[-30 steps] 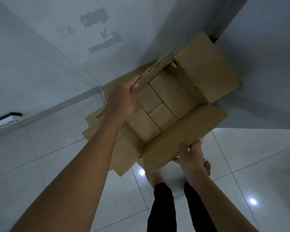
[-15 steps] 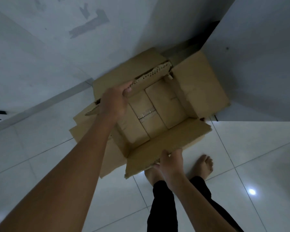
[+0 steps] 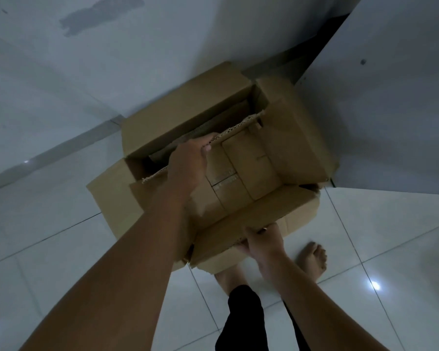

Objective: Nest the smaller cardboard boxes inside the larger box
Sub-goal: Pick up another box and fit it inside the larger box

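While the smaller box [image 3: 238, 173] is lowered into the larger box [image 3: 188, 117] against the far wall, it is best kept level, its corners lined up with the opening, so no flap catches. The left hand [image 3: 188, 163] is closed over the far flap's fluted edge; the right hand [image 3: 262, 243] pinches the near flap [image 3: 251, 224]. Both boxes are plain brown corrugated board, matt, creased at the folds, soft at the corners. Glossy pale tiles [image 3: 365, 236] lie beneath.
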Motion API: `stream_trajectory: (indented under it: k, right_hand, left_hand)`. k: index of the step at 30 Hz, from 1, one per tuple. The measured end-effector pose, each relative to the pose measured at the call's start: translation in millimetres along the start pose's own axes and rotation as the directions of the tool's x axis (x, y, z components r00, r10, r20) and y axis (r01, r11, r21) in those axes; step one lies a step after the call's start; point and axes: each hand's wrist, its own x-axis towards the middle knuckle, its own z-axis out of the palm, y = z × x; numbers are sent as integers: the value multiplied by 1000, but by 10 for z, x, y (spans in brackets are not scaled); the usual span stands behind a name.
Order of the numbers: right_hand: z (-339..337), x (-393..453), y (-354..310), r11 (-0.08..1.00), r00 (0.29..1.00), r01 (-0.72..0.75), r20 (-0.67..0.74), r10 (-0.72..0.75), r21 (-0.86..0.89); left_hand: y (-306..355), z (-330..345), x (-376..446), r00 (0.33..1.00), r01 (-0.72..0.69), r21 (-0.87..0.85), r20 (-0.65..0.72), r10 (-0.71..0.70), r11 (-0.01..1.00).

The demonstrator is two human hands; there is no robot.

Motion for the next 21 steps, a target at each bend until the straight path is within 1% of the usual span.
stream_trajectory:
  k: [4,6,8,10,13,16,18,21]
  right_hand:
    - [88,185,-51,997,997,40,-67,-45,-68]
    - [141,307,-113,989,991,66,-105,-80,-135]
    - [166,392,-192,976,987,52,-137,-82,-210]
    - [142,444,-242,968,986,35,-151,-75,-249]
    - [80,467,-238,975,986,49,-143,-81,-215]
    - [81,476,-139,990,983,46,-171,-69,-135]
    - [128,502,-51,985,977,67,-187,-97,-160]
    - [231,594,45,967,952,96,-262,-158,-235]
  left_hand:
    - [-156,167,144,1000,8,26,3,-8,1000]
    - [-212,232,238,1000,2,59,-18,-1,998]
    - [-220,312,321,999,-18,102,-31,21,995]
    - [-229,427,364,998,-36,141,-39,42,989]
    - [-298,562,402,995,-35,129,-90,47,991]
    - [-331,632,395,993,-32,102,-111,43,994]
    - [-367,642,379,992,-48,85,-116,57,995]
    - [-530,660,418,991,-86,21,-105,87,996]
